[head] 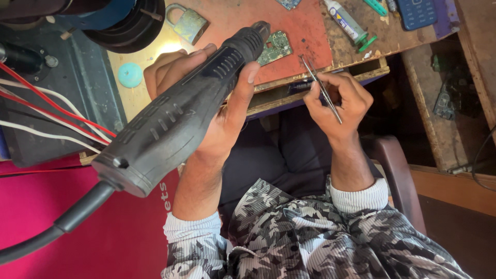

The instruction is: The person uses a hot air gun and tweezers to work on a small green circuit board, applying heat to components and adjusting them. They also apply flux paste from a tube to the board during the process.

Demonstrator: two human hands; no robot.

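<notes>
My left hand (206,88) grips a large dark grey hot-air gun handle (175,113), its nozzle end pointing at a small green circuit board (275,47) lying on the red mat (305,31). A thick black cable leaves the handle's rear at lower left. My right hand (338,103) pinches thin metal tweezers (320,88), whose tips rest near the mat's front edge, just right of the board.
A brass padlock (187,23), a round teal disc (129,75), a glue tube (347,21) and a dark phone (417,12) lie on the worn wooden bench. Red and white wires (57,108) cross a grey unit at left. A pink surface lies lower left.
</notes>
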